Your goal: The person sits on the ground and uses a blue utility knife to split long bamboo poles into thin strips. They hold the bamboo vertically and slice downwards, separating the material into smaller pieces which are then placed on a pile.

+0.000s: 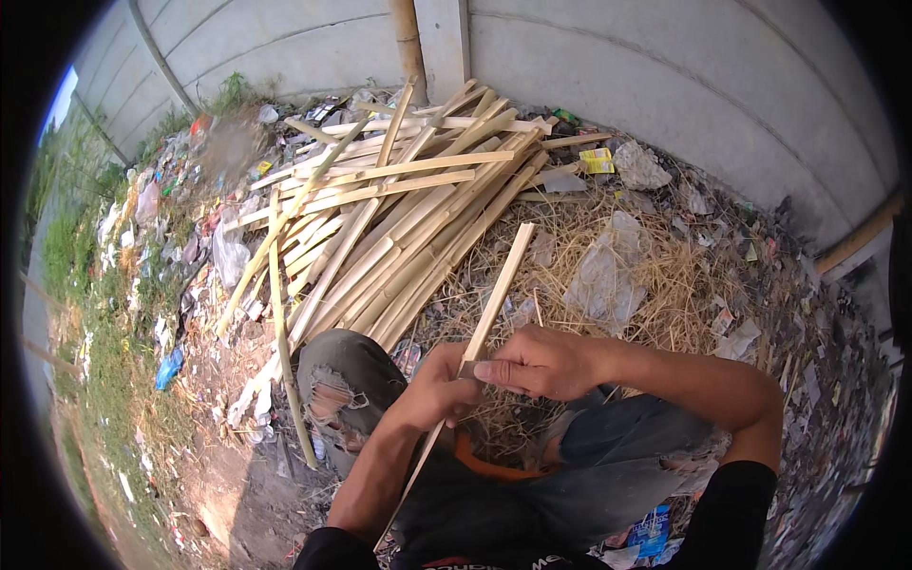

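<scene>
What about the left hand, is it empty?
No, the left hand grips a long, pale strip that sticks out above and below the fist.

Left hand [439, 388] closed, fingers curled; left forearm [373, 467] slants up from below them. Right hand [543, 363] just beside left fingers, own fingers bent in, thumb [496, 372] straight; right elbow [760, 410] bent.

Litter [169, 369], weeds [68, 252] and a wall [617, 90] mark outdoor ground [214, 499].
</scene>
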{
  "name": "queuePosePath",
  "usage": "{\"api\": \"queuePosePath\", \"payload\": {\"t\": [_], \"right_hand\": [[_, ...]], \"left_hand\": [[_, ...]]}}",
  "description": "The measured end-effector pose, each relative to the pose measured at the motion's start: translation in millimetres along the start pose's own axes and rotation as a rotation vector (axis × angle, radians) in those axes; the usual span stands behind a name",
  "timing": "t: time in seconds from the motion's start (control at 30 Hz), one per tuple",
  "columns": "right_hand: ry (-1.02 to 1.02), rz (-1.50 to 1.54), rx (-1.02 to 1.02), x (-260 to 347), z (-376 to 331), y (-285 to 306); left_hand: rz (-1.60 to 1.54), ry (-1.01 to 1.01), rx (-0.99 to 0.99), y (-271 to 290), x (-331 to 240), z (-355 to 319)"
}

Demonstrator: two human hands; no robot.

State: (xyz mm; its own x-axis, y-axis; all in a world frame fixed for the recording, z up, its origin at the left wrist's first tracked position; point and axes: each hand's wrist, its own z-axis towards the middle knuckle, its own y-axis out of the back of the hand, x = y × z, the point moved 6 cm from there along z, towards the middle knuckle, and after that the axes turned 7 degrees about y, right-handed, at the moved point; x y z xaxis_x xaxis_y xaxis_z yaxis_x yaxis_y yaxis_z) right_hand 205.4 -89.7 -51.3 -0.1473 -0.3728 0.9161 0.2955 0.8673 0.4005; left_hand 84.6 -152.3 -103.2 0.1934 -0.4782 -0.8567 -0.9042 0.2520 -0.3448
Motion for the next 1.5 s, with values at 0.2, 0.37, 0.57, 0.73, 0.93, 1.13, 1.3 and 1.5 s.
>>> {"api": "queuePosePath", "payload": {"t": [0.2, 0.37, 0.57, 0.73, 0.93, 1.13, 1.3, 1.5], "right_hand": [[-0.194, 0.090, -0.149, -5.8, -6.4, 41.3], [-0.081, 0.112, -0.068, -10.2, -3.2, 18.4], [-0.101, 0.131, -0.036, -7.1, -10.9, 31.0], [-0.159, 0.200, -0.162, -26.6, -5.1, 48.8], [-0.029, 0.078, -0.010, -16.3, -7.4, 17.8], [-0.286, 0.403, -0.181, -28.3, -8.4, 51.1], [0.015, 0.190, 0.112, -12.6, 0.8, -9.5], [-0.267, 0.412, -0.167, -29.2, -15.8, 57.6]], "left_hand": [[-0.086, -0.029, 0.055, -5.0, 0.1, 3.0], [-0.061, 0.010, 0.051, -3.2, 5.2, 2.3], [0.024, -0.024, 0.007, -6.8, 5.0, 8.3], [0.075, -0.142, -0.083, 1.7, 8.8, 8.7], [0.166, -0.018, -0.033, -2.3, 13.3, 11.2], [0.026, -0.057, -0.068, 1.7, 12.7, 10.2], [0.096, 0.009, -0.119, 0.3, 8.7, 6.9], [0.078, -0.057, -0.065, -0.2, 12.2, 11.2]]}}
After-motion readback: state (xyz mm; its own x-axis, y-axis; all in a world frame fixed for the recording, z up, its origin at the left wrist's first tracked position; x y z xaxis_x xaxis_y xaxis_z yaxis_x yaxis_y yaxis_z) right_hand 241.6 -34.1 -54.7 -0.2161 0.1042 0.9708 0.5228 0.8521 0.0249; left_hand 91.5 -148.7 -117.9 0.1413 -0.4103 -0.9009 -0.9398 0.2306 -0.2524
